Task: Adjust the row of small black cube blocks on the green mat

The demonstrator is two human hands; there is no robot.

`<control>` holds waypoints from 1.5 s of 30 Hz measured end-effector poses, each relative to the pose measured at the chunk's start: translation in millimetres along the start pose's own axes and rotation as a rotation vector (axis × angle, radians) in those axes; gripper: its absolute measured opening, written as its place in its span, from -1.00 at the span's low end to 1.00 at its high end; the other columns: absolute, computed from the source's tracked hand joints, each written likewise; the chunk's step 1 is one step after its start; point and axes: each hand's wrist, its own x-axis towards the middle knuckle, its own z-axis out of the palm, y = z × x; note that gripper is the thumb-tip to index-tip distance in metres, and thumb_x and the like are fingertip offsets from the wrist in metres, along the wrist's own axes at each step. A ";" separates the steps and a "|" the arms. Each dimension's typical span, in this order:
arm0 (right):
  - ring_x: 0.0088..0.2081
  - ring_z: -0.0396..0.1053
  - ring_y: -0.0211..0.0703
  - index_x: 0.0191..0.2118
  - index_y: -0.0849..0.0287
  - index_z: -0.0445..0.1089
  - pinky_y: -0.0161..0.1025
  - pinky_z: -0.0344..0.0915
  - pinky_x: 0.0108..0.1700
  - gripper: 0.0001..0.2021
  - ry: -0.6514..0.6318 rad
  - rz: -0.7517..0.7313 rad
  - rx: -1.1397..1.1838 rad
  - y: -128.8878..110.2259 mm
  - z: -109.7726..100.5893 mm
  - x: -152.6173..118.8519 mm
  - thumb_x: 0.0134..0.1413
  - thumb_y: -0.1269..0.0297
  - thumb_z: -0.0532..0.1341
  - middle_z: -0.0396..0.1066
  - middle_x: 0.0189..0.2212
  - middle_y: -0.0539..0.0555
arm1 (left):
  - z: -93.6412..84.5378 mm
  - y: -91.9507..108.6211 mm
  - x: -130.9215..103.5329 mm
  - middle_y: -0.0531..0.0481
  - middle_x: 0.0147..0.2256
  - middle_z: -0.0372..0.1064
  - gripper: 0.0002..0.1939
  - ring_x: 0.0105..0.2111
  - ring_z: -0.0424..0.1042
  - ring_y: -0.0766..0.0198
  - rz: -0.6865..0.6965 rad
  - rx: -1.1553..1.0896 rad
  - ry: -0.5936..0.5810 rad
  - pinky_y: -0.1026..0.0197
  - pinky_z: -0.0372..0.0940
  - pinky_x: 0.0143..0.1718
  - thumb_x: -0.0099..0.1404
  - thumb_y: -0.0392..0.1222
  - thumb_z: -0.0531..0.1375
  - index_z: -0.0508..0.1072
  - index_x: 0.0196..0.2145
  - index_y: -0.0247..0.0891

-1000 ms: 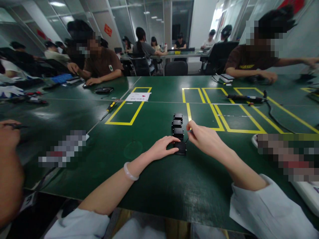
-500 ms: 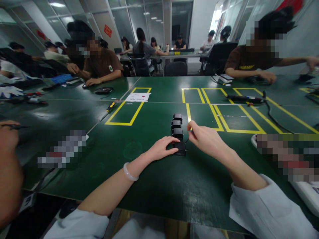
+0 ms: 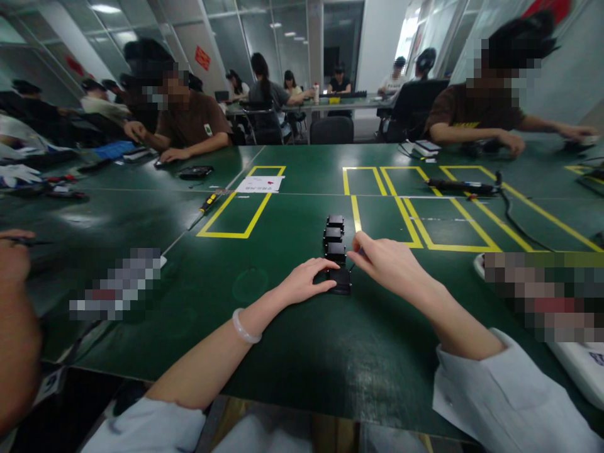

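At the centre of the desk (image 3: 283, 371) lies a black block (image 3: 340, 281), flat on the surface. Directions run from it. The left hand (image 3: 304, 281) comes in from nine o'clock, thumb and forefinger apart, their tips touching the block and covering its near-left part. The other fingers are partly hidden behind the forefinger. The right hand (image 3: 384, 258), at two o'clock, has thumb and forefinger pinched together on a thin dark tool (image 3: 352, 267). Most of the tool is hidden in the grip; its exposed end slants down to the block's right edge, and whether it touches is too small to tell.

Three more blocks (image 3: 336, 253) line up towards twelve o'clock, the nearest just beyond the first; their details are lost in black. A screwdriver (image 3: 208, 202) lies at ten o'clock, with paper (image 3: 259, 184) at eleven, its writing unreadable. A black rod (image 3: 462, 187) with a cable is at two o'clock. Pixelation masks the contents of a white tray (image 3: 573, 365), cut off by the frame at four o'clock. Another person's hand (image 3: 14, 255) is cropped at nine o'clock.
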 end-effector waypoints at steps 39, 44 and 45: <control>-0.42 0.32 -0.22 -0.20 0.14 0.19 -0.31 -0.06 -0.45 -0.88 0.063 -0.109 0.091 4.2 3.8 -1.8 0.18 0.35 -0.04 0.41 -0.34 0.04 | 0.9 -3.7 -0.9 -0.03 -0.04 0.35 -0.65 -0.06 0.34 0.14 -0.005 -0.012 0.000 0.12 0.21 -0.01 0.33 -0.06 0.14 0.32 0.05 -0.11; -0.42 0.32 -0.21 -0.22 0.14 0.19 -0.31 -0.06 -0.46 -0.89 0.057 -0.106 0.096 4.3 3.1 -1.4 0.19 0.33 -0.04 0.41 -0.36 0.03 | 0.9 -3.0 -0.9 -0.03 -0.04 0.36 -0.65 -0.06 0.34 0.13 -0.011 -0.019 0.003 0.11 0.21 -0.01 0.33 -0.05 0.13 0.32 0.04 -0.11; -0.42 0.32 -0.21 -0.23 0.14 0.18 -0.31 -0.06 -0.46 -0.89 0.054 -0.104 0.096 4.5 3.0 -1.3 0.20 0.32 -0.04 0.41 -0.37 0.03 | 0.9 -2.9 -0.9 -0.03 -0.05 0.36 -0.66 -0.06 0.34 0.13 -0.010 -0.019 0.005 0.11 0.21 -0.01 0.33 -0.05 0.13 0.32 0.04 -0.12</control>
